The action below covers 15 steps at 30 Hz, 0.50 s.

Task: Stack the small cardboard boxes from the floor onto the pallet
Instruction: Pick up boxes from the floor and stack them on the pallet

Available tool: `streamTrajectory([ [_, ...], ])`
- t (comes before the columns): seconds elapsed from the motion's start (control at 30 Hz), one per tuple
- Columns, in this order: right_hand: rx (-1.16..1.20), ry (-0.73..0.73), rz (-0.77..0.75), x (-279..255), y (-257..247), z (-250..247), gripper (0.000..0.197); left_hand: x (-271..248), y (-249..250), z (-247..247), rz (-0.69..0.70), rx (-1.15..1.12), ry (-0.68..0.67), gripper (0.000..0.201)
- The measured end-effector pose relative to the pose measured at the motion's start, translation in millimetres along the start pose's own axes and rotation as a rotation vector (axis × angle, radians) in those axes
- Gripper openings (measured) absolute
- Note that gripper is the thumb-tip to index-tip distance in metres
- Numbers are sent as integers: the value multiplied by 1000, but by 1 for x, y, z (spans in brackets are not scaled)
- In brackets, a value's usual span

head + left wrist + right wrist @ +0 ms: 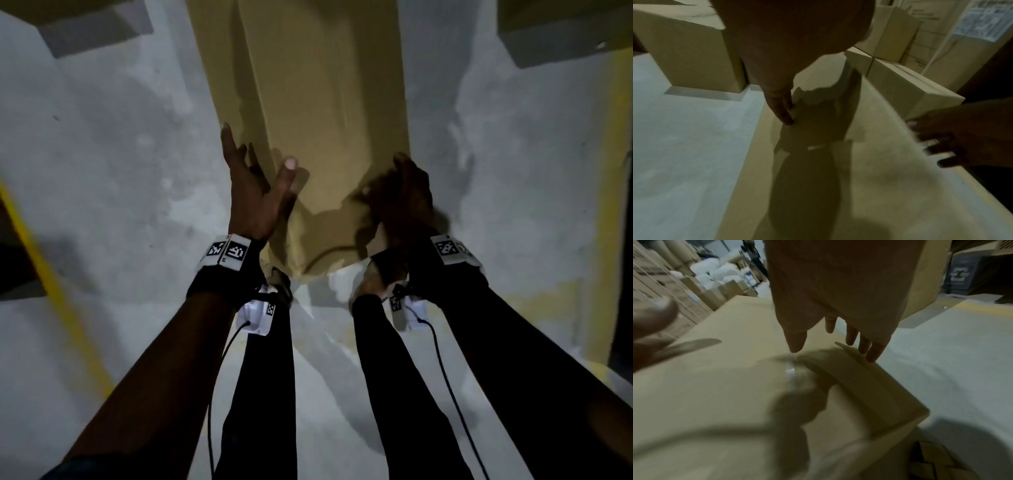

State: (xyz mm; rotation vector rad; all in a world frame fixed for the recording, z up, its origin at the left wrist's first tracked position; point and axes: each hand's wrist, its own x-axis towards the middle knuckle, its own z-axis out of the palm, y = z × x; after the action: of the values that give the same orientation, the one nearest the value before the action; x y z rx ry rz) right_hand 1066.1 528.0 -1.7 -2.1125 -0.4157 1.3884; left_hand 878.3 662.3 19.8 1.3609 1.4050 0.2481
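Floor [102,154] of pale grey concrete fills most of the head view, with a yellow line [61,301] slanting down the left edge. Next in size, a long cardboard box [325,102] runs from top centre to the middle of that frame, lying on the floor. Other boxes [694,53] stand in the upper left and upper right of the left wrist view.

The left hand [251,192], at centre left in the head view, is spread wide with straight fingers and the thumb out over the box's near left edge; it grasps nothing, and whether it touches the cardboard cannot be told. The right hand [404,202], at centre right, is blurred; its straight fingers [873,352] hang at the box's right edge, unclenched and holding nothing.
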Motion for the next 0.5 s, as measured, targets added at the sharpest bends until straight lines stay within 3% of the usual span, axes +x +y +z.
streamTrajectory([
  [0.03, -42, -36, -52, 3, -3, -1, 41, 3, -2, -3, 35, 28, 38, 106],
  [0.07, -122, -7, 12, 3, -9, 0, 54, 7, -7, -6, 67, 56, 68, 104],
  [0.13, 24, 37, 79, 9, -6, 0, 61, 16, -16, -12, 98, 147, 108, 96],
  [0.2, 5, -46, 35, 7, -23, 1, 64, 25, -21, -25, 40, 197, 144, 95],
  [0.23, -39, -68, 22, 15, -24, 5, 79, 28, -24, -33, -10, 205, 147, 96],
  [0.3, -82, -127, 29, 24, -21, 18, 104, 35, -29, -49, -104, 198, 99, 95],
  [0.5, -32, -84, -69, 41, -10, 43, 109, 57, -20, -72, -143, 192, -60, 107],
])
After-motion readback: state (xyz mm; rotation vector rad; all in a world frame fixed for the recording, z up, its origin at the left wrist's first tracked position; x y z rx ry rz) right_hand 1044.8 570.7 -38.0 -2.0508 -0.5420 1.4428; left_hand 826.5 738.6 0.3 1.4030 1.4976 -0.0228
